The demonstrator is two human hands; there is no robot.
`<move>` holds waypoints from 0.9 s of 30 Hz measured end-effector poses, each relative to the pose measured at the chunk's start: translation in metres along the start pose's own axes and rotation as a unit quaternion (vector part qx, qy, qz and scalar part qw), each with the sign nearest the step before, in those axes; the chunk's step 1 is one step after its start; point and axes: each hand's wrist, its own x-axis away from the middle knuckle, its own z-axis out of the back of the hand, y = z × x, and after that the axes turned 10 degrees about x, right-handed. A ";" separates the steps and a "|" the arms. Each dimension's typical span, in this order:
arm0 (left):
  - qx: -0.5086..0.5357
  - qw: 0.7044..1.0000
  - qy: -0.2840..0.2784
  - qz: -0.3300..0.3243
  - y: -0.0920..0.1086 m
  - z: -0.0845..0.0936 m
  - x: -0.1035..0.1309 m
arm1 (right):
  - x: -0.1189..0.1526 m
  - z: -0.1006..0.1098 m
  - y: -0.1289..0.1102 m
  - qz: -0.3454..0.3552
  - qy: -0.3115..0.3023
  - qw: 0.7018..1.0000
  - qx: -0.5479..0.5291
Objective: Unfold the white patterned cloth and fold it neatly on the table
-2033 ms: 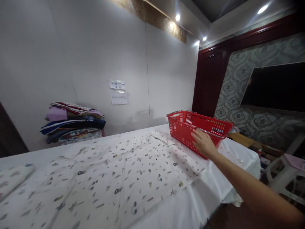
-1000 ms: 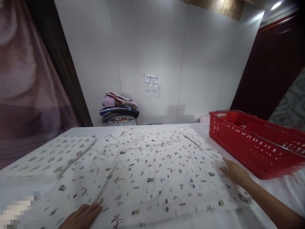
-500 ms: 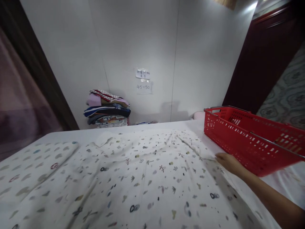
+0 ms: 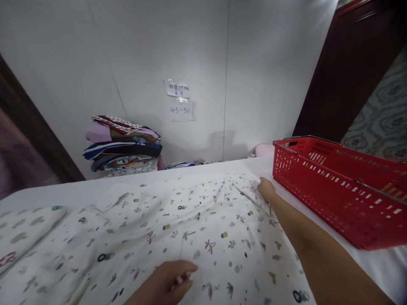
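Observation:
A white cloth (image 4: 190, 220) printed with small plants, rings and dots lies spread and wrinkled over the table. My right hand (image 4: 266, 189) is closed on its far right edge, fingers partly hidden. Low in the middle of the view, my left hand (image 4: 170, 279) is above the cloth with fingers curled toward the thumb. A small whitish, reddish bit shows between them, too small to make out. At the left lies a folded white cloth (image 4: 25, 233) with larger grey, green and red motifs.
A red plastic basket (image 4: 333, 190) with metal handles stands on the white table (image 4: 92, 192) at the right. Behind the table is a stack of folded fabrics (image 4: 124, 146). Paper signs (image 4: 181, 111) hang on the wall, and a dark door (image 4: 337, 72) is at the right.
My right hand has moved along the cloth toward its far right corner. My left hand has come into view at the bottom. The view has shifted to the right.

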 end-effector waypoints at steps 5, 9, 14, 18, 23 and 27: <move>0.205 0.971 -0.126 -0.010 0.067 -0.041 -0.054 | 0.067 0.013 -0.067 0.189 -0.071 0.976 -0.086; 0.477 0.865 -0.155 0.001 0.078 -0.067 -0.070 | 0.110 0.033 -0.100 0.385 -0.274 0.867 -0.160; 0.531 0.840 -0.090 0.064 0.056 -0.075 -0.058 | 0.026 0.028 -0.051 0.015 -0.121 0.987 0.100; 0.510 0.847 -0.076 0.129 0.039 -0.077 -0.046 | -0.027 0.007 0.003 -0.134 -0.141 0.967 0.164; 0.453 0.879 -0.041 0.146 0.030 -0.083 -0.038 | -0.030 -0.007 0.011 -0.161 -0.147 0.969 0.119; 0.430 0.896 -0.005 0.112 0.033 -0.084 -0.026 | -0.023 0.009 -0.013 -0.101 -0.128 0.986 0.025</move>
